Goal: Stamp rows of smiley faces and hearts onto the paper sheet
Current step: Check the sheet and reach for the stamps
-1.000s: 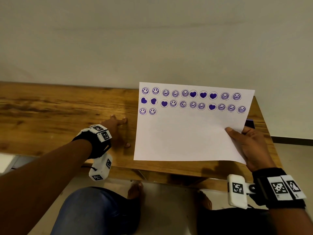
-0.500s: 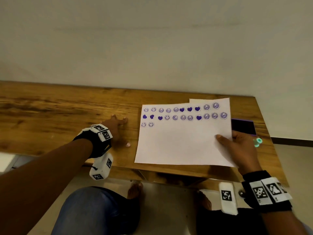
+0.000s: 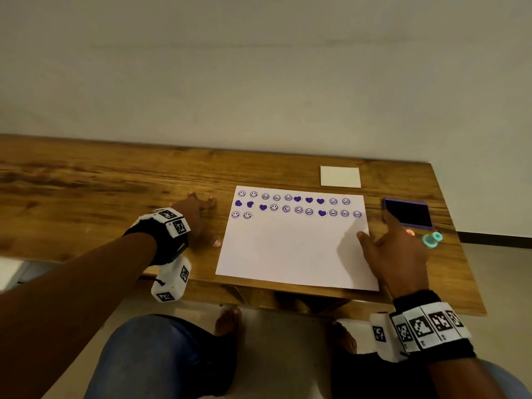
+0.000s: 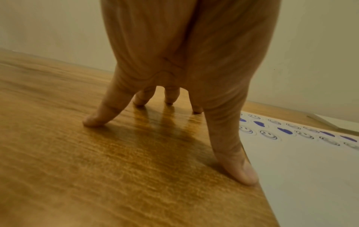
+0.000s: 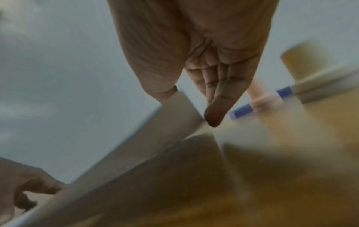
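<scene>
The white paper sheet [image 3: 296,249] lies flat on the wooden table [image 3: 100,191]. Two full rows of purple smileys and hearts run along its far edge, and a third row has two smileys at the left. My left hand [image 3: 198,223] rests on spread fingertips [image 4: 93,122] on the wood just left of the sheet [image 4: 301,176]. At the sheet's right edge, my right hand [image 3: 391,249] is open, with the thumb on the paper and the forefinger stretched toward the purple ink pad [image 3: 408,213]. A teal stamp [image 3: 431,239] and a pink one [image 3: 410,232] lie beside the pad. The right wrist view is blurred.
A small white card [image 3: 340,176] lies on the table behind the sheet. The table's right edge [image 3: 460,254] is close to the pad and stamps. A plain wall [image 3: 259,82] stands behind. My knees and bare feet are below the front edge.
My right hand lowered the lifted sheet flat onto the table, and its fingers have straightened beside it. The card, pad and stamps came into view. The left hand stayed put.
</scene>
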